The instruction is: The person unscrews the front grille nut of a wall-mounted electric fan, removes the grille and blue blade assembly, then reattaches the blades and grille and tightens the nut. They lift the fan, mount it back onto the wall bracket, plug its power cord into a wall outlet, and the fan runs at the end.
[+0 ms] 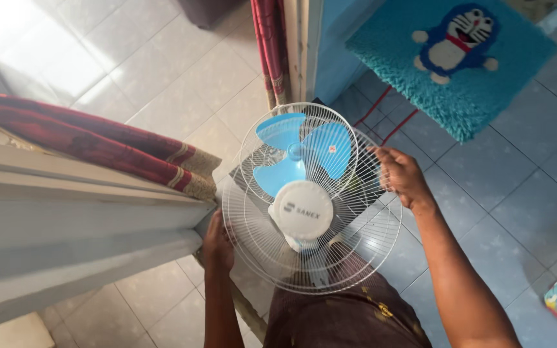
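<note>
Both hands grip the fan guard [312,258] rim: left hand [217,245] curled on one side, right hand [400,175] opposite; fan [301,161] faces upward.

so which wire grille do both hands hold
The larger loose white wire grille, gripped by the left hand and right hand; the smaller one backs the blades.

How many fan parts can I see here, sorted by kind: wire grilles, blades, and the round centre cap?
White wire grilles: 2, the front white wire grille and rear white wire grille
Light blue plastic fan blades: 3
Round white plastic centre cap: 1
Total: 6
</note>
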A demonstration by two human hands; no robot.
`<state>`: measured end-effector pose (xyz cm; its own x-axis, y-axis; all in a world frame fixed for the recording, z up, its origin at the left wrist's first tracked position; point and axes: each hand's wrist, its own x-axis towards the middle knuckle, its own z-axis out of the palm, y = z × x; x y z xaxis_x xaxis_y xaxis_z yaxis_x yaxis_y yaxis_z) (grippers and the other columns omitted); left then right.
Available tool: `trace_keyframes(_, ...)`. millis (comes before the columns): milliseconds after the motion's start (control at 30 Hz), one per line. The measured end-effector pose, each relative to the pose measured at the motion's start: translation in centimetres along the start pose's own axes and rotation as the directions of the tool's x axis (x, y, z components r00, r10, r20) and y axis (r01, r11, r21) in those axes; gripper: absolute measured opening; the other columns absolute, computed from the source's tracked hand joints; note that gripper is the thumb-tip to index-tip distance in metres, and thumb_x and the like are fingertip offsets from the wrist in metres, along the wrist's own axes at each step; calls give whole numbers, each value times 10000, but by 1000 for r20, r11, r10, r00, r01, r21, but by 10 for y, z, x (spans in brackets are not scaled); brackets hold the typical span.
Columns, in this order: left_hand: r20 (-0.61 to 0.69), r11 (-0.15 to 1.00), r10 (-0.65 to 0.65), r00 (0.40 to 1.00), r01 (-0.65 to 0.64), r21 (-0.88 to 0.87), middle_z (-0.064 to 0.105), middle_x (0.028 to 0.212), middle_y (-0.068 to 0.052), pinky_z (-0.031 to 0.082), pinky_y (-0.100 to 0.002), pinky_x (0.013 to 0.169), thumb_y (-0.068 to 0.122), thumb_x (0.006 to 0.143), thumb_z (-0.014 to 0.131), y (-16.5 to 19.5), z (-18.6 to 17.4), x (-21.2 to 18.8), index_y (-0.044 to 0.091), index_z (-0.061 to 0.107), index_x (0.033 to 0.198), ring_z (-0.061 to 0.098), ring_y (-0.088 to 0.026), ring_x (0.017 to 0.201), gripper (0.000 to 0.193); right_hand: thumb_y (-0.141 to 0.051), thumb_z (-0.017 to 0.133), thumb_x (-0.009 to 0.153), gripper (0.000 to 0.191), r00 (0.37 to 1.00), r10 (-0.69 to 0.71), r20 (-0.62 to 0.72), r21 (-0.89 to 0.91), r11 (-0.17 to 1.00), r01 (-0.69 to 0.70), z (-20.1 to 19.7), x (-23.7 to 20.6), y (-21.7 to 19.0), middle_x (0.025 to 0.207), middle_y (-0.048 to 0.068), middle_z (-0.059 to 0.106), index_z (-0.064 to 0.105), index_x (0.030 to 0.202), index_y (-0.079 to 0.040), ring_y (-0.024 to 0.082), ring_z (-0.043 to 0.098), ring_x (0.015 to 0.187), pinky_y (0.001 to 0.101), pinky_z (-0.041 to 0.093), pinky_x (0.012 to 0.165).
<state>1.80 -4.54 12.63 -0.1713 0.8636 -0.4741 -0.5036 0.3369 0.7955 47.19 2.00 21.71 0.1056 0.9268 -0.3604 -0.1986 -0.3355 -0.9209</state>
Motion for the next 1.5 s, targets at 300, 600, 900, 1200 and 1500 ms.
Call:
trace_keyframes(300,-291,1000,13,957,-19,-16,736,1065,-64,555,-271,675,350,972,672,-23,72,19,-26,656,1293,670,-124,830,495,-250,643,954,511,973,151,173,-153,980,-125,-33,112,1,1004,70,714,514,1402,-39,135,656,701,293,556,590)
trace_keyframes(600,-439,995,42,897,2,100,719,1224,-136,567,-298,889,322,966,702,-40,82,81,-60,607,1373,685,-186,1052,566,-205,716,990,668,984,161,76,-59,986,-157,-23,151,52,1167,157,699,454,1545,60,169,710,880,285,604,737)
trace_keyframes(900,-376,952,-34,926,144,269,677,1194,-198,563,-363,799,350,980,692,-52,53,155,-97,557,1393,652,-232,976,622,-192,706,940,590,982,102,-157,-235,962,-137,32,203,57,1099,77,699,531,1460,25,99,627,816,237,483,576)
trace_keyframes(1200,-317,649,-68,946,283,706,633,1265,-209,494,-447,970,552,949,580,-32,63,195,116,354,1590,646,-318,1122,808,-249,700,977,554,978,68,-197,-366,920,-138,51,250,94,1186,96,659,529,1427,25,116,603,942,245,497,706)
trace_keyframes(1500,-328,654,125,937,170,737,407,1452,-230,415,-453,1084,494,897,733,-81,54,210,25,430,1513,472,-359,1325,832,-378,727,945,623,983,14,-181,-598,793,-121,52,262,108,1284,145,615,580,1386,36,192,661,1079,310,537,889)
